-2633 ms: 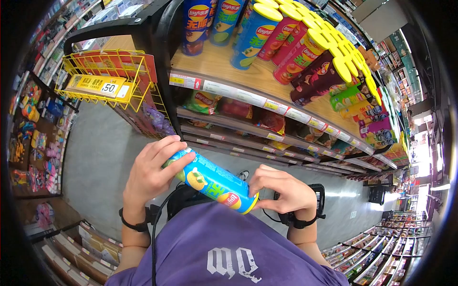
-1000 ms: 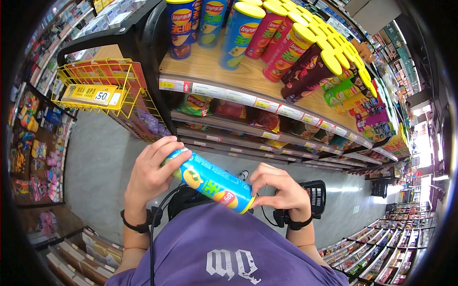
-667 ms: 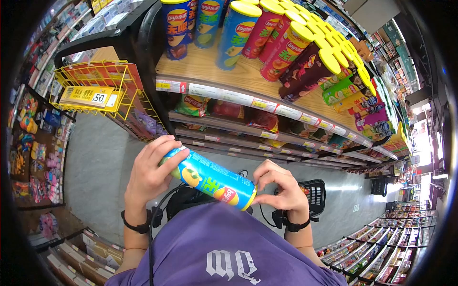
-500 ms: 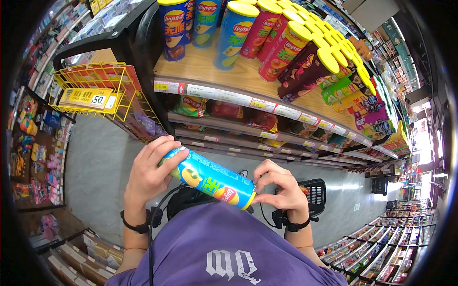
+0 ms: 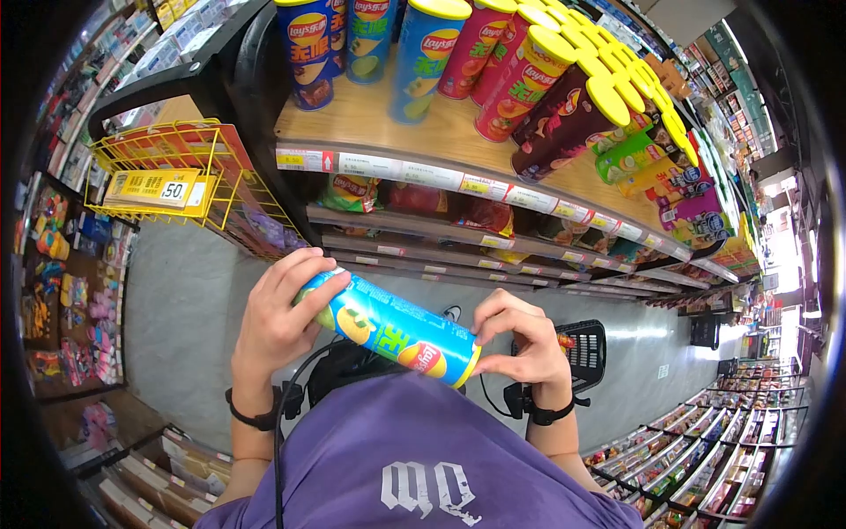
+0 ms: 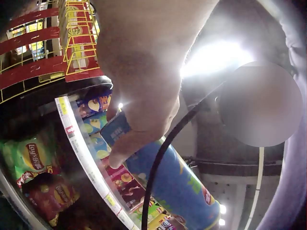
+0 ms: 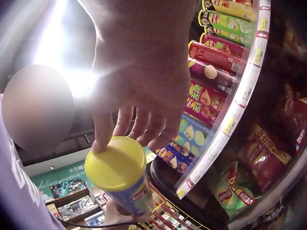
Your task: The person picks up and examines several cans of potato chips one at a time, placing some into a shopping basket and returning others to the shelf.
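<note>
A blue potato chip can (image 5: 392,326) with a yellow lid is held slanted in front of the purple shirt. My left hand (image 5: 284,309) grips its bottom end, fingers over the top side. At the lidded end, my right hand (image 5: 522,339) pinches the rim between thumb and curled fingers. The right wrist view shows the thumb on the yellow lid (image 7: 117,163), which covers the can's end; the other fingers are behind its edge. In the left wrist view, the left hand (image 6: 139,110) wraps the can's bottom, and a black cable crosses in front.
A wooden shelf (image 5: 352,119) bears rows of yellow-lidded chip cans ahead, with bagged chips on the lower shelf. A yellow wire basket (image 5: 211,189) with a price sign juts out at left. A black shopping basket (image 5: 586,353) stands beyond the right hand.
The shelf and wire basket have shifted left in the head view. The can stays in the left hand, tilted about the same; the right thumb and fingers have shifted slightly at the lid.
</note>
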### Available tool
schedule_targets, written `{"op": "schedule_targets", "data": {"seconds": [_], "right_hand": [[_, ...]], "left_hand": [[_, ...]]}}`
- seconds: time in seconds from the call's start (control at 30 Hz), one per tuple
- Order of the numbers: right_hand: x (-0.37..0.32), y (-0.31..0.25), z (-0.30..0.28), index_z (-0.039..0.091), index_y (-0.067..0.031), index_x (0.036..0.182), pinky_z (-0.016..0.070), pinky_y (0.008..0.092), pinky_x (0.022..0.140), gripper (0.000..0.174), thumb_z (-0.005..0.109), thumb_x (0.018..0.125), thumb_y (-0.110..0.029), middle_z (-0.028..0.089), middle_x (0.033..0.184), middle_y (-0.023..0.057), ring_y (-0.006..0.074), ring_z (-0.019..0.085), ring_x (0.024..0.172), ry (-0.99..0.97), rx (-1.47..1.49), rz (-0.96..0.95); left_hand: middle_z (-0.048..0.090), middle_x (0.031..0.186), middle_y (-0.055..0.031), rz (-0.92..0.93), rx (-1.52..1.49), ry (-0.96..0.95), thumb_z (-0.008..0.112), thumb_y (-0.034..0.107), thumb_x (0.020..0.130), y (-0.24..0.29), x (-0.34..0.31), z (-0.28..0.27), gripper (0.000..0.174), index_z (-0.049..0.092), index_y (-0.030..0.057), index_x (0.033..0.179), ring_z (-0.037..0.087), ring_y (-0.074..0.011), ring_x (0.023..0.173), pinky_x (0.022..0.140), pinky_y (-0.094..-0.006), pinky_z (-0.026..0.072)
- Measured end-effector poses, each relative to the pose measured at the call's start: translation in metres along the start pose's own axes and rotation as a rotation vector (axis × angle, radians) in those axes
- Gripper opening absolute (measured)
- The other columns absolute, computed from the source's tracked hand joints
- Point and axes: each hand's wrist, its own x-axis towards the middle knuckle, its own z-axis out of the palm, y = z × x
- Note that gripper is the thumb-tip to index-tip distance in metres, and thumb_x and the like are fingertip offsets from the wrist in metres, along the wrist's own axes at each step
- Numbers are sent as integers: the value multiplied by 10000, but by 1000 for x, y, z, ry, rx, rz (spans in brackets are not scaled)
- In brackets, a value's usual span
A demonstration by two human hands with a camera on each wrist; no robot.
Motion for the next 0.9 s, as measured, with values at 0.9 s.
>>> {"op": "schedule_targets", "data": {"seconds": [0.9], "right_hand": [[11, -7, 54, 748, -23, 1121, 528, 366, 859, 417, 927, 770, -159, 666, 1057, 104, 244, 646, 958, 148, 125, -6]], "left_hand": [[652, 1269, -136, 19, -34, -1, 798, -54, 512, -24, -31, -26, 768, 694, 93, 1258, 640, -399, 1204, 974, -489, 561]]}}
